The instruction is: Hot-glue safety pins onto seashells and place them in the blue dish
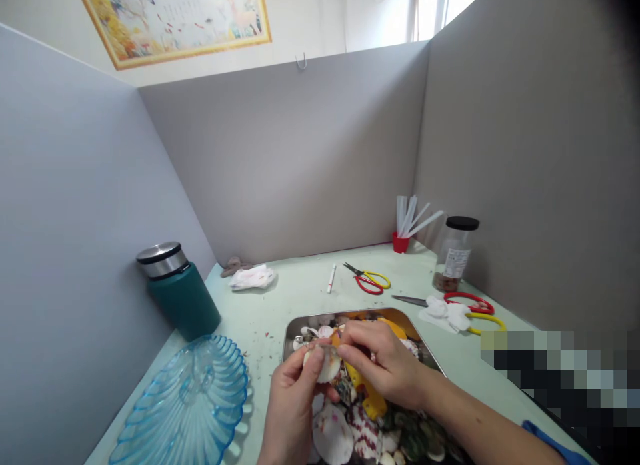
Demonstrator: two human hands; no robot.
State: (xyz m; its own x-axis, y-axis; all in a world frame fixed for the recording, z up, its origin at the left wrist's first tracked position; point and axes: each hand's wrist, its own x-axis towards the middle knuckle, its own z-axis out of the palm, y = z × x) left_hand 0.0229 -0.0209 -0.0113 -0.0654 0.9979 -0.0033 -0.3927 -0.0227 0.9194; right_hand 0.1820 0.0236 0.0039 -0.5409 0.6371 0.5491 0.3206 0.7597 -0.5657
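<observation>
A pale, fan-shaped seashell is pinched between the thumb and fingers of my left hand, over the metal tray. At the shell's upper right edge are the closed fingertips of my right hand; anything small between them is hidden. Below my right hand lies a yellow object, partly covered, its kind unclear. Loose shells fill the tray around it, among them a large white shell, a purple-striped shell and dark greenish ones.
A blue glass dish and a teal bottle stand left. Behind the tray lie a white stick, scissors and crumpled tissue. Right are larger scissors, a jar and a red cup of strips. Grey partitions enclose the table.
</observation>
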